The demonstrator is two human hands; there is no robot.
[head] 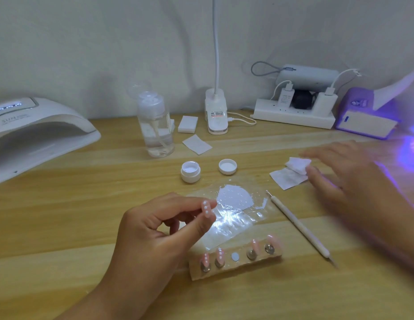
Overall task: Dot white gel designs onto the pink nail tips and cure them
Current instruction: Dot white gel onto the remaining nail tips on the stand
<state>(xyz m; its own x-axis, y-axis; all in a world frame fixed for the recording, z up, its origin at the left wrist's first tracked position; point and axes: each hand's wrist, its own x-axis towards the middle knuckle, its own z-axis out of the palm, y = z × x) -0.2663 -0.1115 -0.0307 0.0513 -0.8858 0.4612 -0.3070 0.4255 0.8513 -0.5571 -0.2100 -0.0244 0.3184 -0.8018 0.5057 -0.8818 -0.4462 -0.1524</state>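
nearest the camera is the holder strip [241, 265] on the bench [62, 227]. it carries four pink tips: the two on the left [218, 253] already have white dots, the two on the right [255, 245] look plain, and the middle spot [235, 256] is bare.

just above it the left hand [155, 229] pinches the fifth pink nail tip [206, 210] between thumb and fingertips, dotted face up, over the edge of the plastic sheet [236, 225] with the white gel smear [233, 196]. the dotting tool [300, 227] lies on the bench right of the sheet, nobody holding it.

my take on handling: the tip is tiny, light, stiff and slick, and those dots are likely wet. so only the side edges or the base are safe to hold, never the top, and it should stay level or the gel may run.

further back, the right hand [344, 179] is blurry, with fingers spread and nothing gripped that i can see. it's over the wipes [297, 165], but i can't tell if it touches them. the open gel pot [190, 170] and its lid [227, 166] sit behind the sheet.

furthest back, a pump bottle [156, 128], a big white lamp [35, 132] on the left, and a small purple lamp [365, 116] glowing on the right. curing looks like the next step.
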